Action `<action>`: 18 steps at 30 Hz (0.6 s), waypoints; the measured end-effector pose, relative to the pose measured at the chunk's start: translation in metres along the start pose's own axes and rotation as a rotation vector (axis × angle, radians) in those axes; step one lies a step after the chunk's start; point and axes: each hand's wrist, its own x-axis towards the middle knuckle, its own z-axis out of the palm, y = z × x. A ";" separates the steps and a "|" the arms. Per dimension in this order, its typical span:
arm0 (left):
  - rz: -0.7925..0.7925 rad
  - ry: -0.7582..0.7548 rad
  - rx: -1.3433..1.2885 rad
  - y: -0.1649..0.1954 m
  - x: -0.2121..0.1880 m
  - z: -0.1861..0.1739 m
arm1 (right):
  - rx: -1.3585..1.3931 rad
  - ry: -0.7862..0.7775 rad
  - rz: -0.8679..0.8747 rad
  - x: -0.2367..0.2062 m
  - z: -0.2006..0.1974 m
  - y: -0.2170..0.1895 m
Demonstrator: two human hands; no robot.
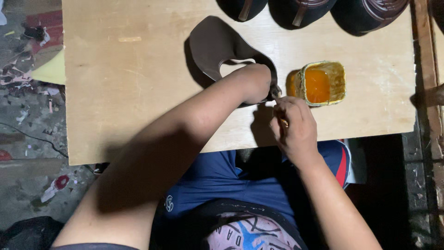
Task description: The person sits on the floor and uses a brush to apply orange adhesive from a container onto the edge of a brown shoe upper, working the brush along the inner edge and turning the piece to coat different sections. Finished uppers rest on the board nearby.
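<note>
The left hand (254, 83) presses flat the dark brown curved leather piece (217, 46), the right hand (293, 125) pinches a small brush (276, 92) touching its 5 o'clock edge, beside the square tin of orange glue (320, 83) at 3 o'clock, so gluing seems only begun.

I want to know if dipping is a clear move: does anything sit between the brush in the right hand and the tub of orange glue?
Nothing visible does. The right hand holds the brush just left of the glue tub, with only bare board between. The left hand presses the brown leather piece farther left.
</note>
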 end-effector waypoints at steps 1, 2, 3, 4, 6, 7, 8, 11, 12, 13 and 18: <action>-0.005 0.006 -0.016 -0.001 0.001 0.002 | 0.010 0.012 -0.005 0.000 0.002 0.002; -0.010 0.014 -0.032 -0.002 0.003 0.002 | 0.020 0.024 -0.012 0.000 0.003 0.003; -0.016 0.024 -0.047 -0.003 0.004 0.003 | 0.028 0.035 0.001 0.000 0.006 0.005; -0.012 0.013 -0.016 -0.003 0.005 0.003 | 0.035 0.045 0.013 -0.001 0.007 0.007; -0.007 -0.007 0.046 -0.002 0.007 0.003 | 0.063 0.074 0.039 -0.001 0.010 0.010; -0.025 -0.001 0.036 -0.001 0.007 0.003 | 0.084 0.088 0.056 -0.002 0.010 0.012; -0.042 0.003 0.026 0.000 0.006 0.003 | 0.105 0.103 0.076 -0.001 0.012 0.013; -0.040 0.007 0.017 0.003 0.002 0.001 | 0.197 0.093 0.111 0.004 0.016 0.019; -0.032 0.006 0.017 0.003 0.000 0.001 | 0.233 0.060 0.153 0.005 0.013 0.020; -0.053 0.013 -0.031 0.002 -0.002 0.000 | 0.271 0.027 0.192 0.006 0.011 0.022; -0.012 0.064 -0.080 0.002 -0.012 -0.005 | 0.262 -0.055 0.317 0.007 -0.002 0.024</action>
